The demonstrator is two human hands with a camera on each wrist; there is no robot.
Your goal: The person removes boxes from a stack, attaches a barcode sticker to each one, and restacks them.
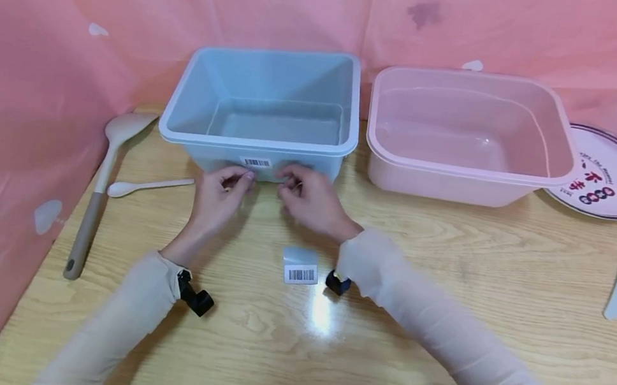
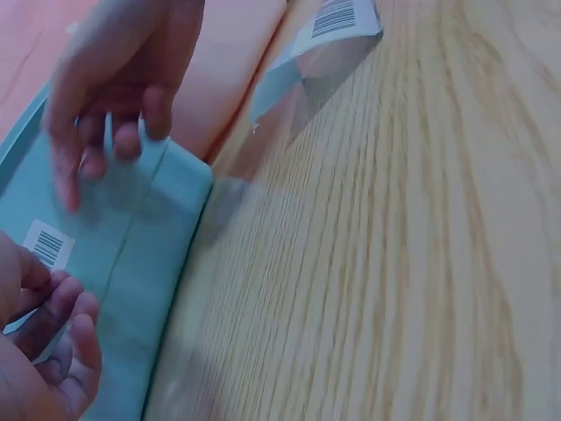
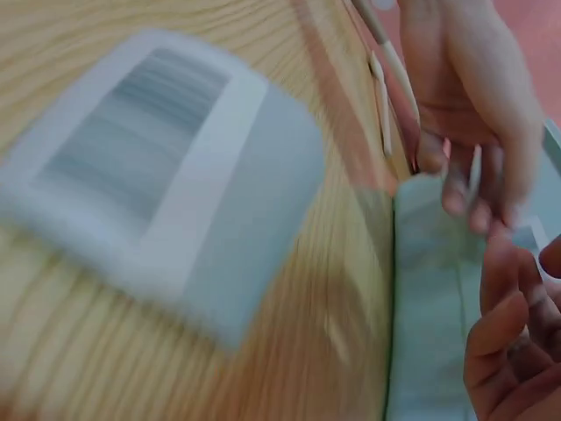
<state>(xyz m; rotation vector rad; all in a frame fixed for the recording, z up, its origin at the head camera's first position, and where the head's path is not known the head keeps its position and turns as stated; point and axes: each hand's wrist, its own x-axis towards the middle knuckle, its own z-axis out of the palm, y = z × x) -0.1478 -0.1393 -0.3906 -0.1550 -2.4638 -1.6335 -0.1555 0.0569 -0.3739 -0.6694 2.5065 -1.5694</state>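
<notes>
Barcode sticker (image 1: 257, 162) sits on the near wall of the blue tub (image 1: 266, 105), which stands at the back of the wooden table (image 1: 444, 312) just beside a pink tub (image 1: 468, 135). Both hands meet at that wall right below it, the left hand (image 1: 219, 197) and the right hand (image 1: 312, 199) with fingers curled at the tub's face, though whether they pinch anything I cannot tell. Nearer lies a loose barcode label (image 1: 300, 266); two spoons (image 1: 117, 150) lie left, a plate (image 1: 613, 175) far right.
</notes>
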